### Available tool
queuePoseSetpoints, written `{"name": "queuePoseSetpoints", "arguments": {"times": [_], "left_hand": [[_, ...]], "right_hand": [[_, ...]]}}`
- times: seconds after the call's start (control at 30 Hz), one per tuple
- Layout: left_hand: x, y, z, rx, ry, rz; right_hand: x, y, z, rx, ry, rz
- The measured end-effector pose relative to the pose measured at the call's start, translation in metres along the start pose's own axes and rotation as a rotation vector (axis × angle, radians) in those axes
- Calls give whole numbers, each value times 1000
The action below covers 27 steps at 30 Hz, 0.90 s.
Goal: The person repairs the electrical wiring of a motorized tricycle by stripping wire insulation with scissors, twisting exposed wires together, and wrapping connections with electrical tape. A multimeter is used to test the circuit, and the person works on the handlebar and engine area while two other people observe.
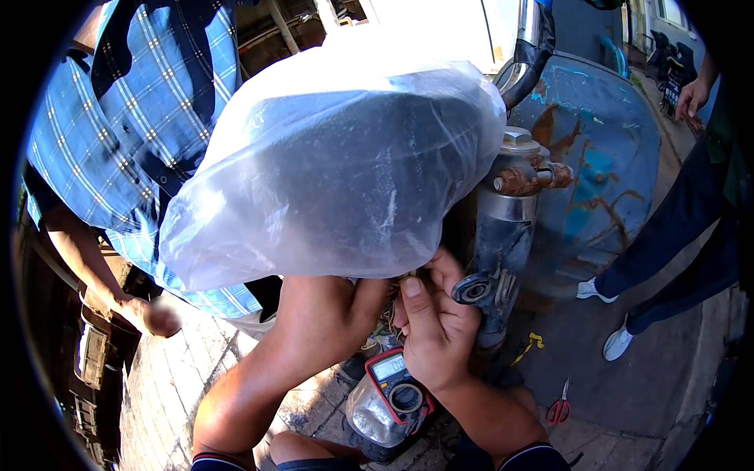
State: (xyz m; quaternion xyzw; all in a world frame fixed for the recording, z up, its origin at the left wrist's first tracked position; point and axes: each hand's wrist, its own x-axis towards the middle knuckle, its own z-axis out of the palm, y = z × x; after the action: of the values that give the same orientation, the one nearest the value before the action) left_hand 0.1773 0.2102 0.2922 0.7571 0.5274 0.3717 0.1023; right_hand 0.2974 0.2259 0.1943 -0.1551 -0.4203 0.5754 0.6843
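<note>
A large dark bulky part wrapped in cloudy clear plastic (338, 173) fills the middle of the view. Under its lower edge my left hand (326, 302) reaches in, and its fingers are hidden. My right hand (440, 330) is closed in a pinch beside it, thumb uppermost; whatever sits between the fingertips is too small to make out. Thin wires (385, 318) show between the two hands. Just below them a red-framed multimeter (399, 385) rests on a clear plastic-covered thing (373, 416). To the right of my right hand stands a dark metal tube (503, 235) with a rusty clamp bolt.
A worn blue panel (597, 173) with rust rises behind the tube. Red-handled scissors (558, 410) and a yellow item (530, 345) lie on the ground at right. One person in a blue checked shirt (133, 133) stands at left; another, in dark trousers (667, 251), at right.
</note>
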Motion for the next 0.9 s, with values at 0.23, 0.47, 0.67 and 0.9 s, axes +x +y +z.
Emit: {"name": "queuePoseSetpoints", "arguments": {"times": [0.23,0.47,0.67,0.9], "left_hand": [[5,12,-1,9,-44,-57],[14,20,-10,150,-133,4],[18,21,-16,229,-162,47],[28,13,-10,49,-77,55]], "right_hand": [[1,5,0,44,3,-27],[3,5,2,57,21,-26],[7,4,5,16,42,-23],[11,-3,-1,-5,-3,-18]]}}
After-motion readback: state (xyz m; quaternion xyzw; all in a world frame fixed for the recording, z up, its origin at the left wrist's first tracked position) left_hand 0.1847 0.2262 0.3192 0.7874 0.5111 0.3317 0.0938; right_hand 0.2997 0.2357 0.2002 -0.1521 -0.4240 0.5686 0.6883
